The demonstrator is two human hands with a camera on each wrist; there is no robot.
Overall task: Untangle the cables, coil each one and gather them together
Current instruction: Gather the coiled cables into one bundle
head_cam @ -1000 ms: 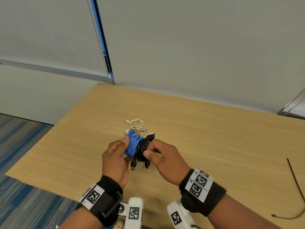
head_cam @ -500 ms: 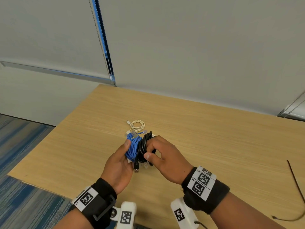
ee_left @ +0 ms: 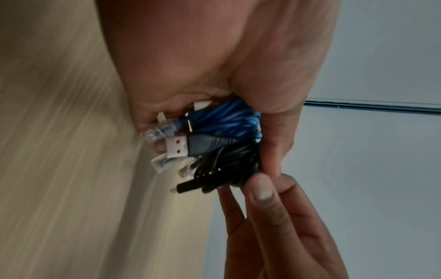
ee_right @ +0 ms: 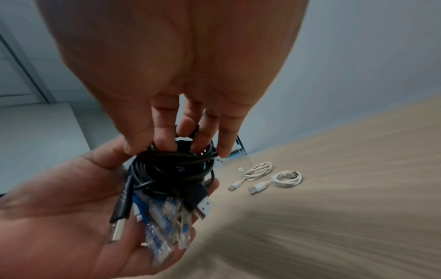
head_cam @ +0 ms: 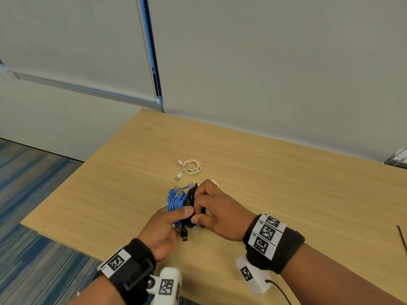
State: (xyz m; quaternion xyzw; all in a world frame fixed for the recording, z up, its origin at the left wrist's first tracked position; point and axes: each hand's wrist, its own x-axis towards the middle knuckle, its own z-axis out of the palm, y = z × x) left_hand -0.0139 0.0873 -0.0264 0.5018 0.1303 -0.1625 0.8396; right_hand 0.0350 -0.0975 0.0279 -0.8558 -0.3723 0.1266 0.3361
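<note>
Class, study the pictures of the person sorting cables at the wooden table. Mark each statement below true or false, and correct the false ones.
1. Both hands hold a bundle of blue cable and black cable. True.
2. The white cables are in the left hand. False: they lie on the table.
3. The right hand grips the black coil. True.
4. The bundle rests flat on the table. False: it is held above it.

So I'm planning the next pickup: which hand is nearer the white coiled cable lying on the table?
Right. The right hand is just short of the white coiled cable; the left hand sits further back. Both grip the blue-and-black bundle.
</note>
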